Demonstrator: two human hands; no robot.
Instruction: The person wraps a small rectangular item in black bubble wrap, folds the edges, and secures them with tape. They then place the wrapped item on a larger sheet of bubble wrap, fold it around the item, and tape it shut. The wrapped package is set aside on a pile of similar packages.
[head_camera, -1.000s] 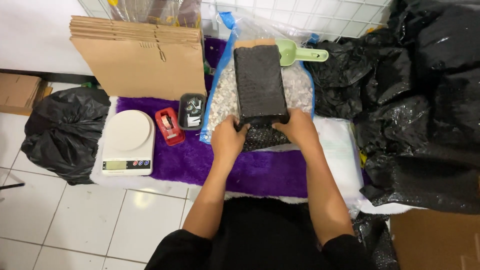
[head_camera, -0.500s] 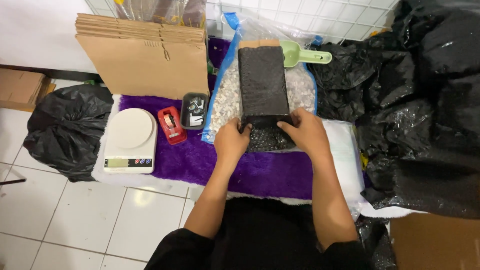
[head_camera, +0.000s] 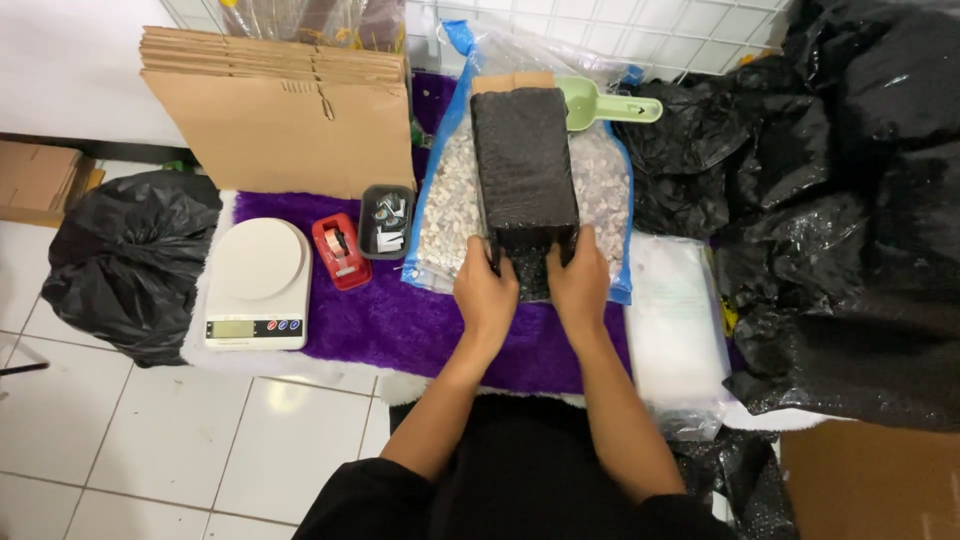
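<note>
Your left hand (head_camera: 487, 293) and right hand (head_camera: 579, 285) are clamped on the near end of the black bubble-wrap parcel (head_camera: 524, 170). You seem to be folding its end shut; the next move needs the tape dispenser (head_camera: 341, 250) at the left.

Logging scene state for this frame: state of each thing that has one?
Black parcel: wrapped, lying on the pebble bag, near end held by both hands.
Left hand: grip shut on the parcel.
Right hand: grip shut on the parcel.
Pebble bag: clear, filled, lying flat.
Scoop: green, resting by the bag's top.
Scale: nothing on its pan.
Boxes: folded flat, stacked.
</note>
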